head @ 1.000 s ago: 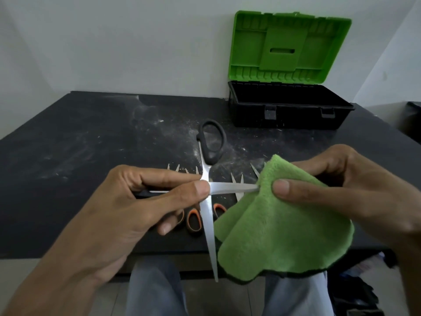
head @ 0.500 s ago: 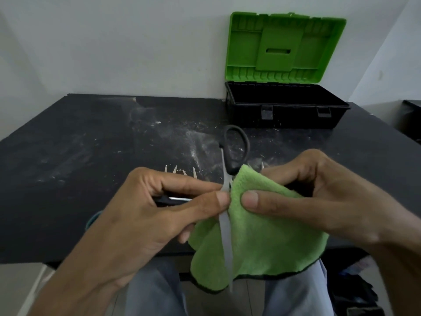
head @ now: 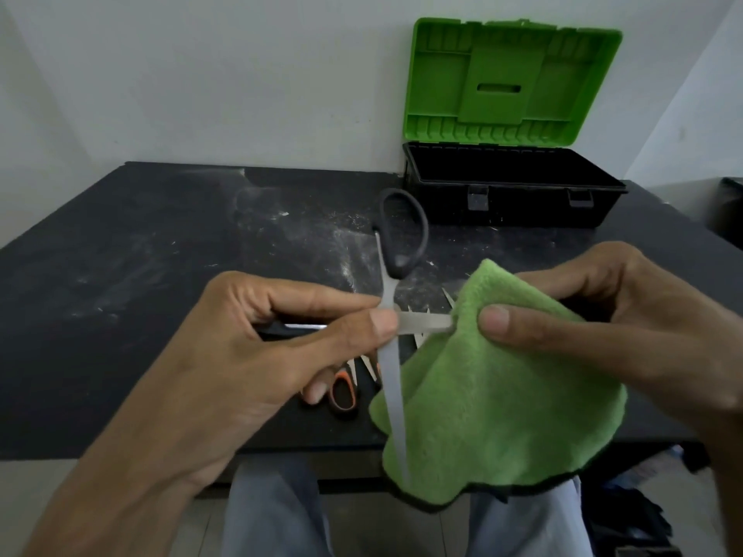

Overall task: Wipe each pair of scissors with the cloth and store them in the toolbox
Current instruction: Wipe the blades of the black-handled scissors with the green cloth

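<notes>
My left hand (head: pixel 265 347) pinches a pair of black-handled scissors (head: pixel 392 299) near the pivot, with the blades spread wide apart. One blade points right into the green cloth (head: pixel 494 412); the other hangs down toward my lap. My right hand (head: pixel 611 331) grips the cloth, folded round that right-pointing blade between thumb and fingers. Under my hands, several orange-handled scissors (head: pixel 343 391) lie in a row on the black table (head: pixel 120 315), mostly hidden. The toolbox (head: pixel 510 195) stands open at the back right, green lid up.
White dust smears the middle of the table. The table's near edge runs just below my hands, with my grey trousers (head: pixel 273 512) beneath it. A dark object (head: pixel 729 211) sits past the table's right end.
My right hand has drawn the cloth rightward along the blade, from beside the pivot out toward the tip. The scissors have tilted slightly.
</notes>
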Motion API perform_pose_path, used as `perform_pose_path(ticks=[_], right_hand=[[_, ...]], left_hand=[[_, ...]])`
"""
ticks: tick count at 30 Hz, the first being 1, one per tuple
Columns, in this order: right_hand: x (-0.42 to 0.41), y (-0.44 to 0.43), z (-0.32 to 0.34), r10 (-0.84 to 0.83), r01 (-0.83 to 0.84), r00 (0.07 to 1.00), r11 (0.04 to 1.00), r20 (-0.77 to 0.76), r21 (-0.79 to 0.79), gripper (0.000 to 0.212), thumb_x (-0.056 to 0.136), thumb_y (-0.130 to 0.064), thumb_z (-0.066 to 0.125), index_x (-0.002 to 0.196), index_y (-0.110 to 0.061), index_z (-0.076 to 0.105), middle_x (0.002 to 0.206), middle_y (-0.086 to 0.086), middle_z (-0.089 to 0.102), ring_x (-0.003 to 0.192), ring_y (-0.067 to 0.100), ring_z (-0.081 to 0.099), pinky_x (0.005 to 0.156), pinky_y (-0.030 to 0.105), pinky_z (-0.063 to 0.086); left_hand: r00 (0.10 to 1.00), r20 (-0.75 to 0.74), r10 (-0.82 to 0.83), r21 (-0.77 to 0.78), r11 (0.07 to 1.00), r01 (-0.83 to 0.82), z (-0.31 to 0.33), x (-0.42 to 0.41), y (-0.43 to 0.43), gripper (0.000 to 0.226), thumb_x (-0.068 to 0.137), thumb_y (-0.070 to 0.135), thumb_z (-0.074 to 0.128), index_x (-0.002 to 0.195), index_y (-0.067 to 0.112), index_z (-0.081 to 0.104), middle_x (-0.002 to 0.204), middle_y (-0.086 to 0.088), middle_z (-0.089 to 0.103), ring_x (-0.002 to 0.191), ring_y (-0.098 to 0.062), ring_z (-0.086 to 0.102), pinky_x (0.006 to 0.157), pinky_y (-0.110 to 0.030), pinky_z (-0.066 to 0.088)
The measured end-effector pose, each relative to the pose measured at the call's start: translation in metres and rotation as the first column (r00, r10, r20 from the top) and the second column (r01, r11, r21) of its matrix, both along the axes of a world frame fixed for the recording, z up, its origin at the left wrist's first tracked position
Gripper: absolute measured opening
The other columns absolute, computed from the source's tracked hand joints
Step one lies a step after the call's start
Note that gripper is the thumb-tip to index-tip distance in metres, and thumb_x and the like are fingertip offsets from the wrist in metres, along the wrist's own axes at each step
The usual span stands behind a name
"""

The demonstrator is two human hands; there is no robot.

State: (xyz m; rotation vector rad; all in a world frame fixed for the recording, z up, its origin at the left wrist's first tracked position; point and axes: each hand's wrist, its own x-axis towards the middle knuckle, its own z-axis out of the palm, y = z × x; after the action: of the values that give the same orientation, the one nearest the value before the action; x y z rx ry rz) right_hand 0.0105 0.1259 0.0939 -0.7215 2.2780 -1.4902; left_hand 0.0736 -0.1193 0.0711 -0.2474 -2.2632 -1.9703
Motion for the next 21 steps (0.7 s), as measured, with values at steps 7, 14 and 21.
perform_pose_path(ticks=[7,14,21], right_hand=[[0.001,-0.01,0.002,0.04,-0.04,0.998,0.999,-0.039,0.008,0.026,0.084,-0.041,0.079,0.094,-0.018,0.087,0.094,0.008,0.084,0.087,0.034,0.082,0.084,0.067,0.062],[-0.001,-0.011,0.005,-0.031,0.034,0.995,0.999,-0.098,0.023,0.025,0.076,-0.046,0.078,0.086,-0.024,0.088,0.086,0.004,0.084,0.08,0.031,0.082,0.081,0.067,0.062],[0.002,-0.021,0.002,0.061,-0.06,0.998,0.997,-0.019,0.057,0.022,0.084,-0.04,0.076,0.093,-0.024,0.088,0.09,-0.001,0.085,0.083,0.021,0.082,0.083,0.05,0.066]], left_hand=[[0.999,0.033,-0.025,0.064,0.998,0.023,0.0,-0.004,0.008,0.02,0.062,0.034,0.084,0.078,0.023,0.083,0.063,-0.017,0.071,0.04,-0.01,0.042,0.043,-0.012,0.037],[0.997,0.08,0.009,0.118,0.993,-0.019,0.0,-0.005,0.006,0.02,0.059,0.031,0.078,0.075,0.02,0.083,0.057,-0.002,0.069,0.04,-0.011,0.038,0.04,-0.012,0.035],[0.986,0.14,-0.09,0.113,0.991,0.075,-0.011,-0.006,0.001,0.03,0.06,0.038,0.084,0.081,0.017,0.083,0.064,-0.007,0.07,0.048,-0.014,0.043,0.044,-0.012,0.037]])
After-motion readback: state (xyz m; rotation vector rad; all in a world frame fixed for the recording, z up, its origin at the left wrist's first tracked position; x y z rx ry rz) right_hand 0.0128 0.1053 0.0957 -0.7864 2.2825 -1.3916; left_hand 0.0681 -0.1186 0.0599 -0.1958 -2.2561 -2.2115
